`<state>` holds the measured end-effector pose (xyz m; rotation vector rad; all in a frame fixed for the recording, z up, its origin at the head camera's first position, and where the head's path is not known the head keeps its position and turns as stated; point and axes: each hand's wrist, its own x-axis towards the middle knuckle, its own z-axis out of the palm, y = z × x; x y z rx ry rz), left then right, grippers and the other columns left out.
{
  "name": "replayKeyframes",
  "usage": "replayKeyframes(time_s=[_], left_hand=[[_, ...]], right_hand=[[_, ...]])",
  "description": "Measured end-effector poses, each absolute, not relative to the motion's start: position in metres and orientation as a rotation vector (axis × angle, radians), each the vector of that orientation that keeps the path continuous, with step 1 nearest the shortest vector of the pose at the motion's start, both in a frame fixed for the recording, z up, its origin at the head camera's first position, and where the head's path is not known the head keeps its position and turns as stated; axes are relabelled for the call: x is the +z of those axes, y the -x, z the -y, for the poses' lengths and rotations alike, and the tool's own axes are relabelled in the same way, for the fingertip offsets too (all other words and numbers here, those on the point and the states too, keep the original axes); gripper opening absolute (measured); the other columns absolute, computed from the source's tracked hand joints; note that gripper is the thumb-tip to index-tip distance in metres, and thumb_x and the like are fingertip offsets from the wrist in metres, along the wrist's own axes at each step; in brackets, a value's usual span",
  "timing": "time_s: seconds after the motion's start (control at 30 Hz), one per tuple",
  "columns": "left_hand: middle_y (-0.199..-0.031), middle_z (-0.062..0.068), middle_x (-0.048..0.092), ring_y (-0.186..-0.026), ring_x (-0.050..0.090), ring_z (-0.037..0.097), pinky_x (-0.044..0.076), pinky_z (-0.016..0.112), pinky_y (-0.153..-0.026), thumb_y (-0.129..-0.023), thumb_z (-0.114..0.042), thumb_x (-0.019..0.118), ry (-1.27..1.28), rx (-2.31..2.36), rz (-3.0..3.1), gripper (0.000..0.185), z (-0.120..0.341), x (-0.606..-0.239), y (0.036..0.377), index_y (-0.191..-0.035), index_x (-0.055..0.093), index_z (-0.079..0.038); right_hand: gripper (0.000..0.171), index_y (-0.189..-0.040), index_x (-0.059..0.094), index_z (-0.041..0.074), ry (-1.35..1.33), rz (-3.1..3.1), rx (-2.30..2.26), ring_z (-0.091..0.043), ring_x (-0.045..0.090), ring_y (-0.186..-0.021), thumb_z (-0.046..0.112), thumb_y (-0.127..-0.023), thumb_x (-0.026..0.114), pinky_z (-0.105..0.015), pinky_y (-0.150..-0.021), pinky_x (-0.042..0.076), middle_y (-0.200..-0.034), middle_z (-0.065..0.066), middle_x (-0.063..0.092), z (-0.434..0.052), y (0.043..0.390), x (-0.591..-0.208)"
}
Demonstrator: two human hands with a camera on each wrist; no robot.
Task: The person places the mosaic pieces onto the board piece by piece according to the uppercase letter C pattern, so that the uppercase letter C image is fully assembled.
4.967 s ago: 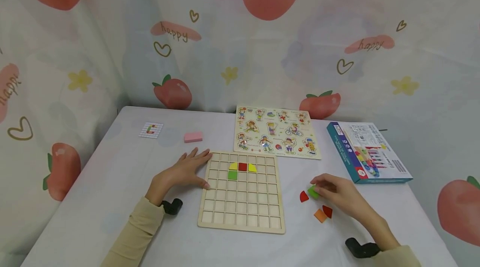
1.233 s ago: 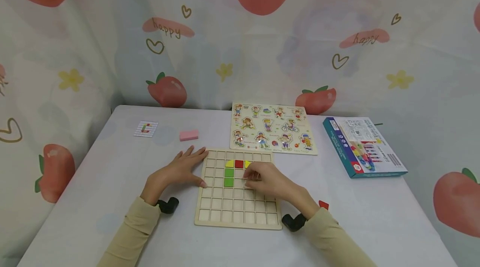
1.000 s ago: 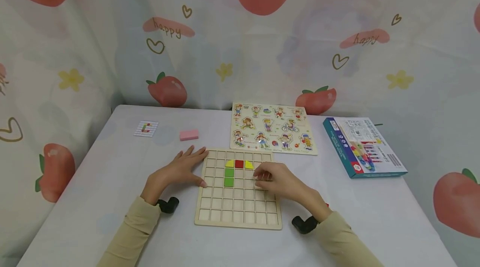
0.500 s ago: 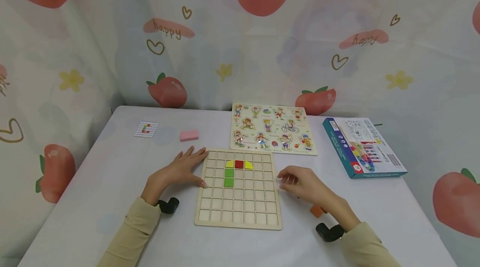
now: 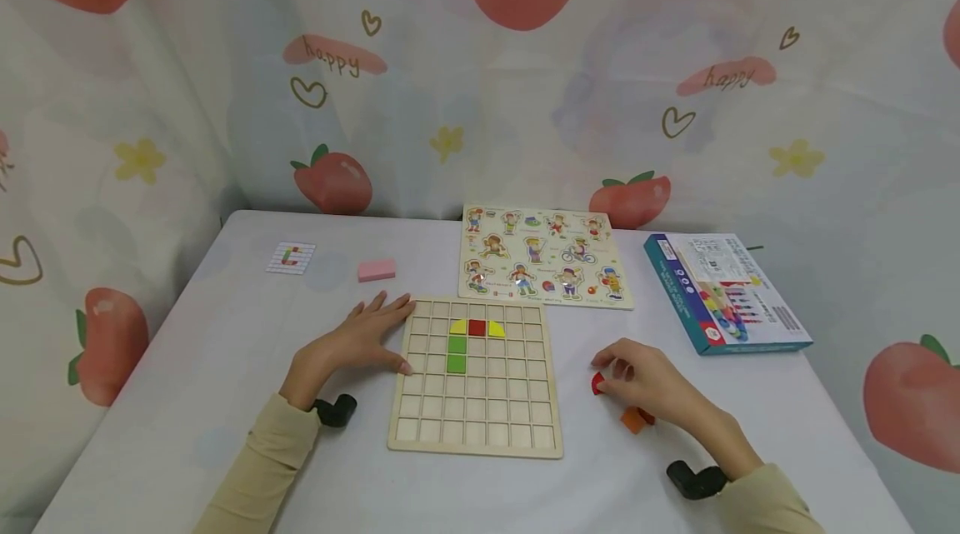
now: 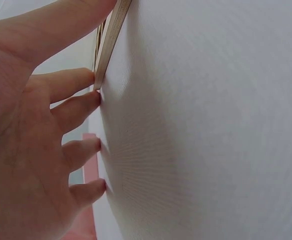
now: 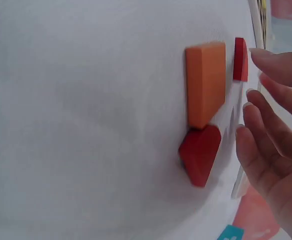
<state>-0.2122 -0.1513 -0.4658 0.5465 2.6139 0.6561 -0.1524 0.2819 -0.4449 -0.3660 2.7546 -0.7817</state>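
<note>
Fingers (image 5: 382,309) of the left hand (image 5: 352,344) lie flat against the grid board (image 5: 476,434) holding five tiles.

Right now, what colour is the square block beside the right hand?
Orange block, clearest in the right wrist view.

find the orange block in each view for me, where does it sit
Head: the orange block lies on the white table right of the wooden grid board, just under the right hand.
Left wrist: not in it; only the left hand against the board's edge.
Right wrist: upper middle, lying against a red piece.
Shared landmark: the right hand's fingers beside the block.
</note>
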Motion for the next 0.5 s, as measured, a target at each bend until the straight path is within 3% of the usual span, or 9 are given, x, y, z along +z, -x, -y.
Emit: replayKeyframes(time_s=[0.27, 0.5], left_hand=[[-0.164, 0.003, 0.015, -0.152, -0.002, 0.036, 0.000, 0.058, -0.122, -0.072, -0.048, 0.081, -0.538, 0.663, -2.613, 0.105, 0.1519, -0.4641, 0.2124, -0.156, 0.024, -0.018], [-0.164, 0.002, 0.016, -0.152, -0.002, 0.036, 0.000, 0.058, -0.122, -0.072, -0.049, 0.081, -0.539, 0.655, -2.615, 0.106, 0.1503, -0.4646, 0.2119, -0.155, 0.024, -0.019]], right_hand=[[0.034, -0.104, 0.069, 0.011, 0.324, -2.737, -0.757, -0.013, 0.050, -0.078, 0.032, -0.079, 0.080, -0.018, -0.061, 0.045, -0.086, 0.001, 0.059, -0.2829, 0.1531, -0.4470], [0.030, -0.100, 0.065, 0.012, 0.308, -2.725, -0.758, -0.014, 0.050, -0.074, 0.027, -0.079, 0.080, -0.018, -0.059, 0.045, -0.079, 0.002, 0.057, -0.2777, 0.1539, -0.4481]])
